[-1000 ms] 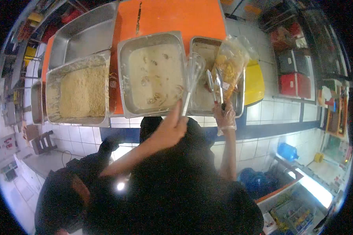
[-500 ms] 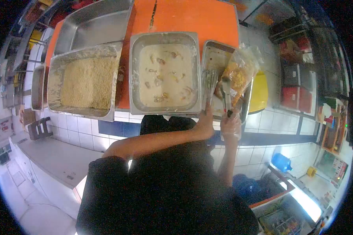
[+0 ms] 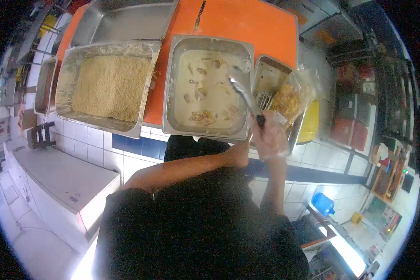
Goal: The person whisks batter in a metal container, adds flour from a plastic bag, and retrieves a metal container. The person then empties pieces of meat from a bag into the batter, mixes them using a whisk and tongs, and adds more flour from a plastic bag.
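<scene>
My right hand, in a clear plastic glove, is closed around metal tongs. The tongs' far end is over the right side of a steel pan of pale batter with several pieces in it. My left hand is at that pan's lower right corner, its fingers hidden. A whisk has its wire head in a smaller steel tray to the right; its handle is out of sight behind my right hand. Beside the whisk lies a clear plastic bag with yellowish pieces inside.
At the left, a deep steel pan holds pale crumbs. Behind it sits another steel pan. The tabletop is orange. Something yellow is at the right edge. A white counter stands at lower left.
My right hand has swung the tongs left, from the smaller tray to above the batter. My left hand has shifted slightly down and left. The view has shifted, moving the pans rightward.
</scene>
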Available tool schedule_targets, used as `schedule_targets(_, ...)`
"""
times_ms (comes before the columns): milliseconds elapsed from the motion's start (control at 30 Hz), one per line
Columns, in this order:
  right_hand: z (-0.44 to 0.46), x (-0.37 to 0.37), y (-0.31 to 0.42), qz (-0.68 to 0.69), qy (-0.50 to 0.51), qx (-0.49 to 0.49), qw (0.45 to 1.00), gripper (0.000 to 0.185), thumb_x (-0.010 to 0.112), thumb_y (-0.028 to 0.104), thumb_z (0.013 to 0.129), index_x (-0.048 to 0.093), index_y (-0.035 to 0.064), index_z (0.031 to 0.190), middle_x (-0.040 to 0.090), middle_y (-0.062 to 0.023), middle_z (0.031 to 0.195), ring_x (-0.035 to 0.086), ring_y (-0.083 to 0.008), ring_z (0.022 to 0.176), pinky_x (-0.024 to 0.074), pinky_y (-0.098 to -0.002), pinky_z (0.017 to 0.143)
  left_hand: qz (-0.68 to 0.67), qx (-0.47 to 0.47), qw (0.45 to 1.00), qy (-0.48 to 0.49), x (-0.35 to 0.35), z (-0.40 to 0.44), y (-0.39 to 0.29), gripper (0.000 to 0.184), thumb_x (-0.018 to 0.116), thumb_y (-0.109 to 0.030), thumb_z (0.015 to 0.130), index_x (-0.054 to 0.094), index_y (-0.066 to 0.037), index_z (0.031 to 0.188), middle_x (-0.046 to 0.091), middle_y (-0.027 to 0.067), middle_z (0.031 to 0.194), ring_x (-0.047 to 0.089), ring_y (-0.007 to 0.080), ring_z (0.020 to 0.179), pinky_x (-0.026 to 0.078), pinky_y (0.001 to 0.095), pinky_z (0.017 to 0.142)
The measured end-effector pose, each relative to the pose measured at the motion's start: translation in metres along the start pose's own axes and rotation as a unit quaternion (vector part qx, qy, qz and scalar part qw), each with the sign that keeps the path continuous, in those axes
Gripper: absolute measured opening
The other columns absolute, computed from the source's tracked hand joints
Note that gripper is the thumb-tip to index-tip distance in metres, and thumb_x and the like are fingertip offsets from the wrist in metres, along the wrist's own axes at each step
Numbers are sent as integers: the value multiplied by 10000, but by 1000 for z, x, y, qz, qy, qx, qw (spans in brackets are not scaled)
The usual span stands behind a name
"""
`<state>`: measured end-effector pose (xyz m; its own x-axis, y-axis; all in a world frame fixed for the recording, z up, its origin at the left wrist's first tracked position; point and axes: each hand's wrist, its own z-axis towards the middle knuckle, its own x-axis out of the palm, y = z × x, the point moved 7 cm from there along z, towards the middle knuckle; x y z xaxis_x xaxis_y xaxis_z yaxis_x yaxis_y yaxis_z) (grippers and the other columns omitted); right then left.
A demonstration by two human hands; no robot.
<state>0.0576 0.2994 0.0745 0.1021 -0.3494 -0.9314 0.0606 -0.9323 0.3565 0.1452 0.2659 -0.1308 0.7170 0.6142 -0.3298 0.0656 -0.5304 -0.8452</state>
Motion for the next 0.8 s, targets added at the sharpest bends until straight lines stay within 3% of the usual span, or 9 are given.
schedule_targets(100,34,31,29,-18,118,13,993,415,564,392,935,547,41,1156,663,-229,932,649,-417,894,512,-499,785,9,119,990,-77,15,4,15,641,597,-139,793,370,89,1347,529,374,1206,534,501,1133,419,554,1013)
schedule_targets(167,52,48,37,-49,174,10,983,422,569,374,925,545,27,1165,663,-234,965,646,-420,916,514,-502,792,26,90,992,-82,4,-14,6,595,606,-175,814,420,84,1317,535,361,1216,537,491,1136,422,543,1013)
schedule_targets(233,62,62,47,-101,135,-93,981,388,577,285,895,552,1,1159,658,-232,1003,655,-401,912,525,-484,794,40,60,994,-88,-30,-39,-12,554,614,-212,836,469,78,1286,540,347,1225,540,481,1139,426,533,1014)
schedule_targets(300,67,66,45,-124,114,-115,979,357,565,243,883,563,1,1146,658,-228,1009,661,-389,906,532,-475,780,34,-15,985,170,-43,-71,-24,565,607,-265,880,465,56,1324,557,320,1223,553,444,1145,428,501,1024)
schedule_targets(433,70,58,75,-182,95,-185,961,295,530,157,869,590,6,1115,664,-207,1012,677,-355,896,551,-451,732,-61,69,988,124,-88,-129,-22,525,562,-289,935,475,36,1338,577,289,1212,566,409,1144,432,465,1027)
schedule_targets(500,81,76,84,-215,134,-158,954,287,534,158,866,598,5,1101,668,-200,1005,677,-352,905,552,-451,727,-91,63,994,18,-110,-150,-7,508,529,-322,970,477,16,1346,584,264,1220,568,398,1152,439,448,1022)
schedule_targets(600,86,92,90,-246,153,-136,947,268,540,169,867,619,13,1071,674,-193,986,678,-350,916,550,-458,727,-133,16,991,18,-137,-174,6,498,504,-340,992,479,6,1348,581,251,1240,569,389,1156,439,444,1021)
schedule_targets(733,89,104,104,-184,140,-111,966,248,551,208,881,649,40,1035,680,-186,971,676,-350,923,541,-468,771,-141,55,988,-10,-173,-195,12,427,546,-287,974,515,7,1282,609,236,1154,604,353,1089,478,428,954)
schedule_targets(800,87,113,101,-175,122,-103,971,250,559,228,887,655,52,1037,681,-180,976,674,-348,924,536,-463,783,-134,57,989,21,-193,-208,11,477,503,-325,1000,482,3,1345,583,227,1255,574,350,1165,437,413,1019)
